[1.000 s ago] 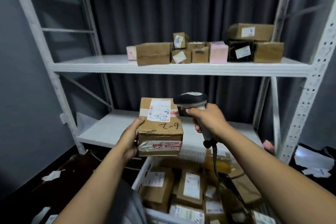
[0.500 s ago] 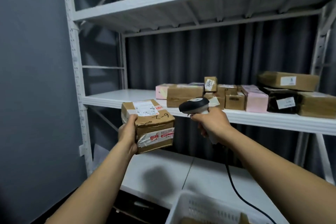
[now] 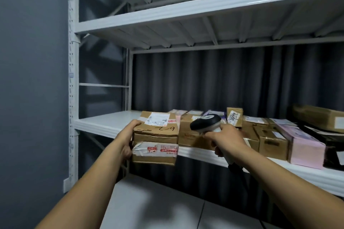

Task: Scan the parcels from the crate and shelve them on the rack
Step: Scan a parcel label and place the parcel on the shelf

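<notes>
My left hand (image 3: 128, 137) grips the left side of a brown cardboard parcel (image 3: 156, 140) with a white label on top, handwriting and red-printed tape. The parcel hangs at the front edge of the rack's middle shelf (image 3: 104, 123), just left of the row of shelved parcels. My right hand (image 3: 226, 138) is closed around a handheld scanner (image 3: 205, 123) with a dark head and pale handle, held in front of those parcels. The scanner's cable drops below my wrist. The crate is out of view.
Several shelved parcels fill the middle shelf's right part: brown boxes (image 3: 270, 140), a pink box (image 3: 305, 147), a small upright box (image 3: 234, 119). The shelf's left end is bare. An upper shelf (image 3: 186, 10) spans overhead, a lower shelf (image 3: 152, 206) lies below. A grey wall (image 3: 33, 98) stands left.
My view rose and moved closer to the rack, so the crate dropped out of sight. The parcel went up and forward to the middle shelf's edge; the scanner rose with it.
</notes>
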A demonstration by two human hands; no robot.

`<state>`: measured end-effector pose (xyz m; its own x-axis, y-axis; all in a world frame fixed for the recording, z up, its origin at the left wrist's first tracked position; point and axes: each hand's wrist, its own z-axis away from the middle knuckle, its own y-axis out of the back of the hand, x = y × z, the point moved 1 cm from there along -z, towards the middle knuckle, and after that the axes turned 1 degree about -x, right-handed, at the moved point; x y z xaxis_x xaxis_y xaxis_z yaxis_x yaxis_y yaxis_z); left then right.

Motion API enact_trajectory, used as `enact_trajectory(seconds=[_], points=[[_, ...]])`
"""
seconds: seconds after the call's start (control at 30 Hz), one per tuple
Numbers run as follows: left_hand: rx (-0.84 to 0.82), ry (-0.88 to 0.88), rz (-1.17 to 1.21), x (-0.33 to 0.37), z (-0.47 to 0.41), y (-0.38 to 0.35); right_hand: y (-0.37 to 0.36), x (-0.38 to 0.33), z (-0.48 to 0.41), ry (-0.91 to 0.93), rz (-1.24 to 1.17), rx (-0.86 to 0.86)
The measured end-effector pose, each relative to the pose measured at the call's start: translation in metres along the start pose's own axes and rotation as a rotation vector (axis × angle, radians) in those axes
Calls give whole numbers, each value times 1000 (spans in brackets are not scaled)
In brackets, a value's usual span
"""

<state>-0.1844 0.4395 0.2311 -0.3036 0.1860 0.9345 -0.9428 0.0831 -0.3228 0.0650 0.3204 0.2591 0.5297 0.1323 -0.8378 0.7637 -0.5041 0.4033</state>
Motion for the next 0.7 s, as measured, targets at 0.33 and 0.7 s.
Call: enact_trajectory(seconds=[0.33, 0.7], points=[[-161, -97, -55, 32, -47, -5, -31, 8, -36, -30, -48, -66], [-57, -629, -713, 13, -70, -4, -51, 14, -53, -52, -12, -65]])
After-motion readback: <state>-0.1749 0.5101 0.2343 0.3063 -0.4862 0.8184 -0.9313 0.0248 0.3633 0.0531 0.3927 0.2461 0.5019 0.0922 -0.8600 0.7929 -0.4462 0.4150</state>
